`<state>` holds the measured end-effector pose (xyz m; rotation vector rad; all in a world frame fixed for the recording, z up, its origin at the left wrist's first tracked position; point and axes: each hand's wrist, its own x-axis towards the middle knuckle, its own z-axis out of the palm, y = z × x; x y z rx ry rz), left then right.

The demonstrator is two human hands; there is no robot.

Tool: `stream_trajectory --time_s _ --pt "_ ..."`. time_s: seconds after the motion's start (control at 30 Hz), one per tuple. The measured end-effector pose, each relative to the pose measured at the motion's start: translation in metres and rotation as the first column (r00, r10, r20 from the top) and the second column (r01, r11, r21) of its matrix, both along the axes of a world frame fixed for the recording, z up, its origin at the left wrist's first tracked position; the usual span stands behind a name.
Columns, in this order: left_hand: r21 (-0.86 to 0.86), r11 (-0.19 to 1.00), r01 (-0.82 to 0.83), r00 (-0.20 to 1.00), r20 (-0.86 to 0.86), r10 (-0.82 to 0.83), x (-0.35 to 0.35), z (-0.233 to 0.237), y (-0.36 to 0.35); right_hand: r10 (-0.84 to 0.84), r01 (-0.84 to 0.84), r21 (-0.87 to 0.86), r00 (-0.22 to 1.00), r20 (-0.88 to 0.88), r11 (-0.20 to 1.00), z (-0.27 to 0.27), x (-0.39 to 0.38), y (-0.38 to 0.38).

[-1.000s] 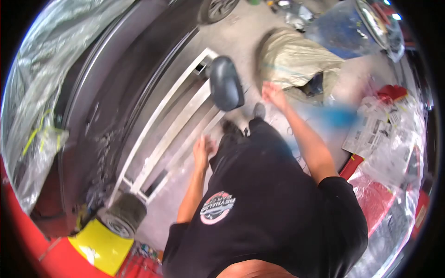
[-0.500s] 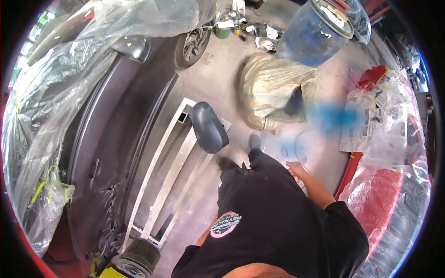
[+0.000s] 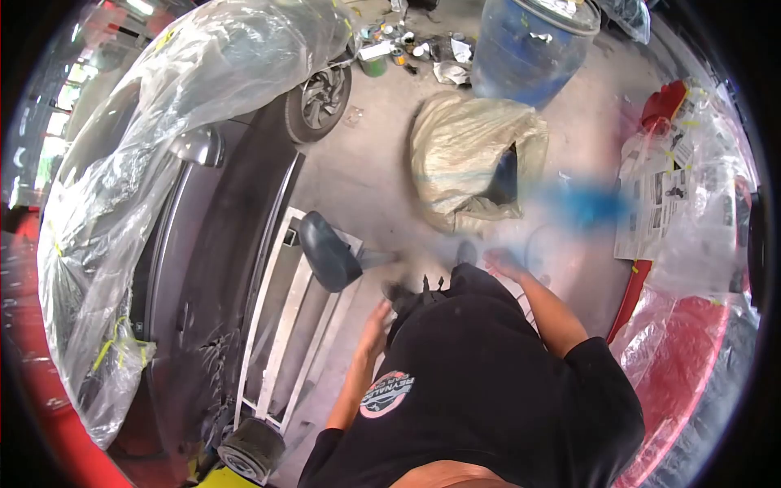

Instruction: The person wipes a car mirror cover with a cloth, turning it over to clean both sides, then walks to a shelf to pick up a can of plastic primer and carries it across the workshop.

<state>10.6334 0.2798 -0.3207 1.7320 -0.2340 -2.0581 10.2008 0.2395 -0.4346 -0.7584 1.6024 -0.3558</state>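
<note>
My left hand (image 3: pixel 376 327) hangs beside my left hip with fingers stretched out, holding nothing visible. Closest to it is a white metal frame stand (image 3: pixel 286 333), with a dark rounded piece like a car mirror housing (image 3: pixel 329 252) at its far end. In front of my right hip, my right hand (image 3: pixel 506 264) is slightly blurred; its fingers look extended, with nothing seen in them. Ahead of that hand, a large pale woven sack (image 3: pixel 455 159) stands on the floor with its mouth open.
To the left, a dark grey car (image 3: pixel 203 236) is partly draped in clear plastic sheeting (image 3: pixel 106 211). A blue drum (image 3: pixel 529 57) and several small cans (image 3: pixel 373 63) stand ahead. Red panels (image 3: pixel 671 342) under plastic and newspaper (image 3: pixel 655 203) line the right side. A blue smear covers part of the view.
My left hand has come into view beside my hip. My right hand has moved forward and slightly left. The view has shifted, and the dark rounded piece appears farther left and lower.
</note>
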Motion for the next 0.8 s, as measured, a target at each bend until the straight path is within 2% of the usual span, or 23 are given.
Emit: stream_trajectory --time_s 0.03,0.1,0.13,0.17,0.2,0.23,0.27,0.3,0.33,0.37,0.4,0.5,0.53,0.57,0.6,0.63,0.67,0.7,0.73,0.77,0.8 --pt "0.009 1.000 0.000 1.000 0.009 -0.001 -0.018 0.009 -0.007 -0.025 0.025 0.018 1.000 0.000 1.000 -0.004 -0.014 0.003" --pt "-0.253 0.967 0.021 0.994 0.110 0.008 -0.055 0.025 -0.028 -0.056 0.055 0.022 0.998 0.016 0.998 -0.024 -0.056 0.013" --pt "-0.209 0.956 0.207 0.966 0.198 -0.166 -0.070 0.029 -0.027 0.201 -0.196 0.050 0.972 -0.120 0.979 -0.048 -0.084 0.020" --pt "-0.334 0.762 0.555 0.830 0.287 -0.479 -0.042 -0.065 0.010 0.443 -0.431 0.104 0.863 -0.244 0.896 -0.062 -0.109 0.023" --pt "-0.451 0.454 0.768 0.634 0.434 -0.640 -0.017 -0.150 0.044 0.158 -0.149 0.063 0.972 -0.172 0.987 -0.058 -0.126 0.036" --pt "-0.683 0.204 0.702 0.673 0.541 -0.504 -0.006 -0.172 0.062 -0.142 0.147 0.045 0.986 -0.086 0.988 -0.048 -0.136 0.052" --pt "-0.424 0.692 0.585 0.811 0.307 -0.498 -0.021 -0.162 0.053 -0.245 0.253 0.094 0.965 -0.097 0.963 -0.032 -0.143 0.060" --pt "-0.426 0.680 0.596 0.803 0.315 -0.506 -0.027 -0.142 0.045 -0.351 0.365 0.147 0.929 -0.115 0.919 -0.022 -0.149 0.070" --pt "-0.282 0.857 0.432 0.902 0.140 -0.408 -0.031 -0.118 0.050 -0.362 0.376 0.157 0.925 -0.112 0.913 -0.017 -0.152 0.083" --pt "-0.087 0.963 0.256 0.966 -0.011 -0.258 -0.031 -0.104 0.049 -0.419 0.435 0.159 0.899 -0.125 0.886 -0.014 -0.156 0.099" --pt "-0.078 0.957 0.280 0.960 -0.011 -0.281 -0.025 -0.106 0.040 -0.480 0.498 0.159 0.866 -0.140 0.852 -0.013 -0.154 0.113" --pt "0.105 0.935 0.340 0.926 -0.213 -0.313 0.001 -0.149 -0.007 -0.625 0.641 0.131 0.767 -0.146 0.756 0.000 -0.125 0.158" --pt "0.194 0.911 0.365 0.908 -0.291 -0.302 0.004 -0.166 -0.005 -0.505 0.513 0.086 0.858 -0.096 0.854 0.009 -0.114 0.172" --pt "0.303 0.867 0.396 0.886 -0.372 -0.275 0.003 -0.177 0.012 -0.395 0.375 -0.212 0.917 -0.061 0.902 0.008 -0.098 0.200" --pt "0.407 0.805 0.431 0.865 -0.440 -0.241 0.001 -0.185 0.027 -0.609 0.611 -0.085 0.792 0.046 0.787 0.057 -0.060 0.192" --pt "0.443 0.810 0.384 0.904 -0.358 -0.232 -0.035 -0.136 -0.012 -0.499 0.499 0.139 0.866 -0.040 0.855 0.047 -0.057 0.203" --pt "-0.055 0.909 0.413 0.824 -0.403 -0.399 -0.026 -0.234 0.019 -0.403 0.403 -0.008 0.915 0.013 0.915 0.021 -0.055 0.236" --pt "-0.259 0.689 0.677 0.660 -0.201 -0.724 -0.060 -0.126 -0.028 -0.304 0.299 -0.092 0.952 -0.042 0.950 0.019 -0.052 0.247" --pt "-0.139 0.724 0.675 0.683 -0.254 -0.685 -0.086 -0.098 -0.047 -0.473 0.474 -0.008 0.877 -0.086 0.881 0.033 -0.042 0.251" --pt "-0.146 0.713 0.685 0.672 -0.250 -0.697 -0.094 -0.107 -0.051 -0.612 0.623 0.056 0.778 -0.140 0.780 0.044 -0.038 0.247" --pt "0.021 0.739 0.673 0.715 -0.271 -0.644 -0.095 -0.122 -0.054 -0.620 0.635 0.088 0.770 -0.153 0.767 0.026 -0.046 0.262"
